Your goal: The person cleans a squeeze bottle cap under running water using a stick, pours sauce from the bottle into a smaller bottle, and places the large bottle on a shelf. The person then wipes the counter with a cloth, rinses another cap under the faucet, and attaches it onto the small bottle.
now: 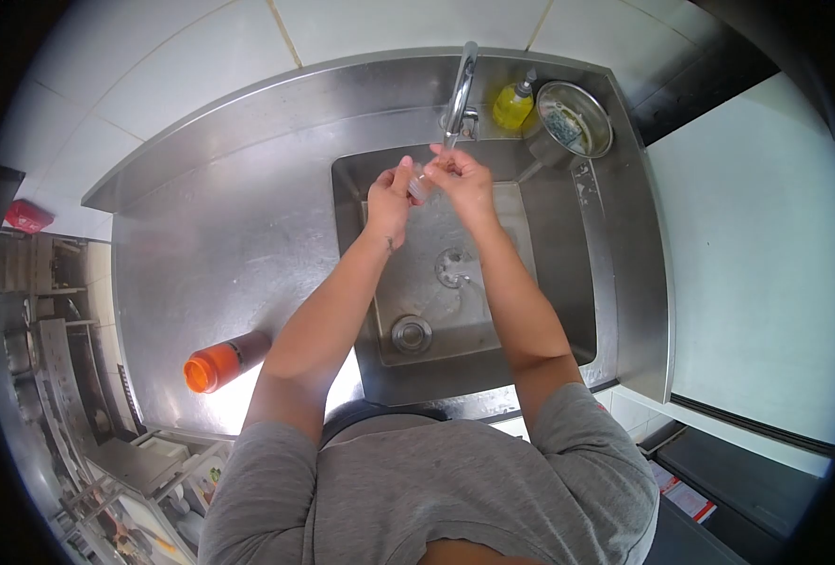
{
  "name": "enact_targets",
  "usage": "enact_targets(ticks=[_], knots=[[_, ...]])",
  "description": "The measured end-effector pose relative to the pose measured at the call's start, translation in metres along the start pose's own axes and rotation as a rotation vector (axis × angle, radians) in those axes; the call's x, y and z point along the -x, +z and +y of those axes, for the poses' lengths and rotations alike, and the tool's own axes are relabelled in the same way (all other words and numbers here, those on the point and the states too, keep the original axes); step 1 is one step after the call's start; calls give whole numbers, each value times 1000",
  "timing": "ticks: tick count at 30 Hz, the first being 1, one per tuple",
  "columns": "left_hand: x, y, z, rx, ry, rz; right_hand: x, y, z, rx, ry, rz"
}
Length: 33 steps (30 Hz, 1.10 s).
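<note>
The left hand is curling its fingers partly closed around a small clear plastic piece, and the right hand is pinching at its other side, just below the curved chrome faucet. Both hands are working over the rectangular stainless-steel sink. An open orange bottle is lying on the metal surface to the left.

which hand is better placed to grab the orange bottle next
Probably the left hand: the orange bottle is on that side, just past the left forearm, and the right hand would have to cross over. Both hold a small clear item, which the right could keep.
</note>
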<state>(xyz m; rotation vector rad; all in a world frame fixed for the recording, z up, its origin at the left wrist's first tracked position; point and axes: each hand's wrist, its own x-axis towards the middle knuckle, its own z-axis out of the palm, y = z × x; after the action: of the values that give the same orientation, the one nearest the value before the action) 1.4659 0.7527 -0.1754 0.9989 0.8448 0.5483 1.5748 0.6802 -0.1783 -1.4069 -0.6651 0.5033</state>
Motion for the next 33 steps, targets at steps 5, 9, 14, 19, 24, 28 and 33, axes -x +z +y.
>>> enact_targets(ticks=[5, 9, 14, 19, 24, 28, 33], knots=[[4, 3, -9, -72, 64, -30, -1, 3, 5, -89, 136, 113], [2, -1, -11, -4, -4, -15, -4, 4, 0, -258, 169, 185], [7, -7, -2, 95, -140, -85, -6, 1, -7, -296, 79, 309], [11, -16, -3, 166, -193, -146, 2, -4, -31, -363, 148, 160], [40, -20, 9, 203, -140, -198, 23, -2, -50, -391, 119, 80], [93, -18, 43, 226, -64, -151, 50, 4, -73, -398, 72, 85], [135, -29, 55, 279, -40, -170, 86, 18, -109, -533, 67, 80]])
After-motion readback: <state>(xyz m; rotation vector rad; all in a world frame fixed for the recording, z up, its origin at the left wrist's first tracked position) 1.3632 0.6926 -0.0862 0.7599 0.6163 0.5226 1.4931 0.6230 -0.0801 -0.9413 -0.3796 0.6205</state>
